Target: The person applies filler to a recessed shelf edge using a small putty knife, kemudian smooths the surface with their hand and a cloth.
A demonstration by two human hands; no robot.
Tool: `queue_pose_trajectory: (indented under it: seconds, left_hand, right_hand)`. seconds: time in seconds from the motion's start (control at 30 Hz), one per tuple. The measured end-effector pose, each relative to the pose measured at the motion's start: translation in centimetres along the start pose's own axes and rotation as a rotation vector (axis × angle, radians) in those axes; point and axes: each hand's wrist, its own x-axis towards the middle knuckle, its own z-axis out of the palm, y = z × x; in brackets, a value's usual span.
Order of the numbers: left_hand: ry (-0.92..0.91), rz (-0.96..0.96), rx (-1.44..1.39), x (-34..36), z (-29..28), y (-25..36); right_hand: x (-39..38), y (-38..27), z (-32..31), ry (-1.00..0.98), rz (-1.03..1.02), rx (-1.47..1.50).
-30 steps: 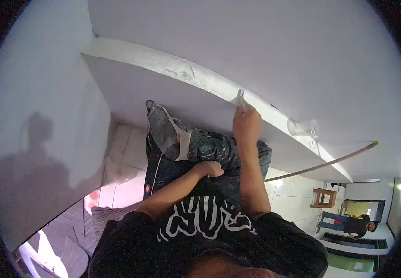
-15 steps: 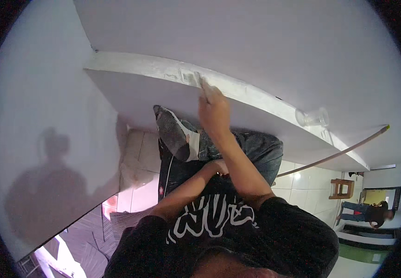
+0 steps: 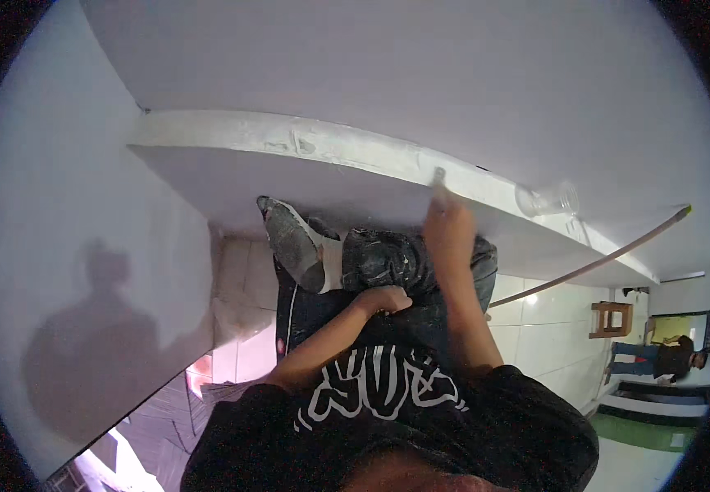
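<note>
r hand (image 3: 451, 230) pinches tool (image 3: 440, 175) at white ledge (image 3: 359, 151), prob smoothing
nxt needs light, steady press; l hand (image 3: 391, 300): can't tell its grip

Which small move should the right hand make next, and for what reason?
Probably the right hand should guide the small blurred tool leftward along the white ledge to the rough grey patch: the tool is held with its tip over the ledge, right of that patch, whose surface looks uneven. Whether the tip touches is too blurred to tell.
</note>
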Motion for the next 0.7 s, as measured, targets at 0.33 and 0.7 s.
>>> queue_pose_trajectory:
  seconds: [0.33, 0.7]
  left_hand:
    - [0.134, 0.072, 0.175, 2.5, 1.1, -5.7]
    - [-0.267, 0.143, 0.567, 1.8, 0.8, -2.2]
  right_hand:
    - [1.5, -7.5, 3.6, 0.0, -0.333, 0.697]
    - [-1.9, 12.5, -3.4, 0.205, -0.026, 0.281]
